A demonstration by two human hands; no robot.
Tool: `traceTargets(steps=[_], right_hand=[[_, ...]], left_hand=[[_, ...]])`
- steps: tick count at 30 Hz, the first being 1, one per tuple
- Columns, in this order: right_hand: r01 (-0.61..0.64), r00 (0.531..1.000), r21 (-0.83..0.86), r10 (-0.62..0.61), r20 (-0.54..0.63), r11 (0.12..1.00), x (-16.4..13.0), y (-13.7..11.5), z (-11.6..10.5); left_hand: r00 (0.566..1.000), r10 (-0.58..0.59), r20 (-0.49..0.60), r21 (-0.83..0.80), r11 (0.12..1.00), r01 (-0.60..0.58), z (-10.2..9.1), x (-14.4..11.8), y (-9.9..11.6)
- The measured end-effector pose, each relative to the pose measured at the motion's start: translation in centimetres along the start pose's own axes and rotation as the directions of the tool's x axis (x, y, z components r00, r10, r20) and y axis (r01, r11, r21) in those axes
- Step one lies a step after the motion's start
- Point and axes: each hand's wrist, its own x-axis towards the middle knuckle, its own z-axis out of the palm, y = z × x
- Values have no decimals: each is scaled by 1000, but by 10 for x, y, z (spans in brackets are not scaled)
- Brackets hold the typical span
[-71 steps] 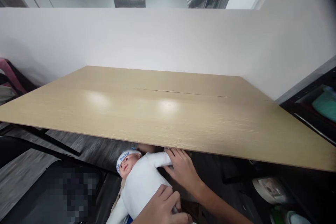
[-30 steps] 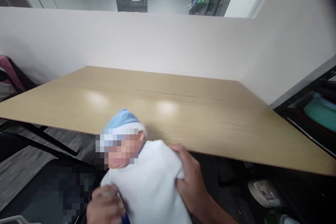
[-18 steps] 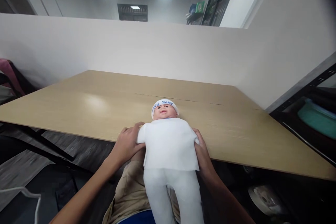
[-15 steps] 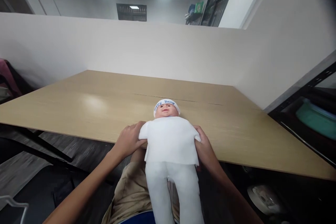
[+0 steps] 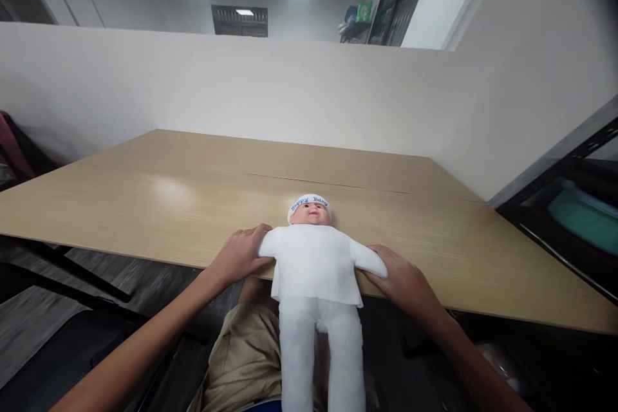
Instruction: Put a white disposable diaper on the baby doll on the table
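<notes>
A baby doll (image 5: 313, 270) in a white suit and a white cap with blue lettering lies face up at the near edge of the light wooden table (image 5: 203, 193). Its head and chest rest on the tabletop and its legs hang over the edge onto my lap. My left hand (image 5: 239, 256) holds the doll's shoulder and arm on the left side. My right hand (image 5: 403, 280) holds the doll's other arm, stretched out to the right along the table edge.
A white partition wall (image 5: 290, 90) stands along the table's far side. A black shelf (image 5: 574, 206) with a teal item stands at the right. Dark floor and table legs show at the left. My beige shorts (image 5: 241, 360) are below the doll.
The doll has come up from under the table onto its near edge. Since half a second ago it has sunk flatter, and my right hand has drawn its arm outward to the right.
</notes>
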Motion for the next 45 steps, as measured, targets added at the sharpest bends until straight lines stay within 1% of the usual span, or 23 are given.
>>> traceTargets(steps=[6,9,11,14,20,27,33,37,40,42,44,45], right_hand=[[-39,999,37,39,7,999,-11,18,6],[-6,999,51,4,40,999,-2,28,12],[10,997,47,-14,70,999,12,35,15],[14,997,37,-16,72,999,42,43,20],[16,1000,-28,-16,-3,999,108,64,32],[17,998,8,-17,-61,1000,181,100,45],[36,992,6,-35,-121,999,244,121,54],[20,984,16,-17,-177,1000,282,133,61],[110,958,2,-106,-266,994,304,147,67],[162,931,-32,-163,-327,986,314,158,71],[168,915,-52,-175,-363,984,321,169,76],[164,915,-50,-170,-367,985,323,173,78]], left_hand=[[1000,15,-19,24,1000,-15,-1,-23,-33],[999,46,-29,24,999,-45,3,-25,-49],[998,56,-39,20,998,-55,8,-17,-59],[997,41,-67,-1,999,-41,15,7,-76],[992,72,-100,-70,994,-79,20,81,-111],[991,26,-131,-97,995,-38,21,156,-133],[973,9,-232,-61,998,-24,29,213,-155],[938,-24,-345,-25,1000,17,38,246,-168],[907,-18,-420,5,1000,22,44,266,-174],[898,-11,-441,14,1000,19,46,275,-178],[893,-27,-449,12,999,36,48,281,-183],[892,-44,-451,10,998,54,48,283,-185]])
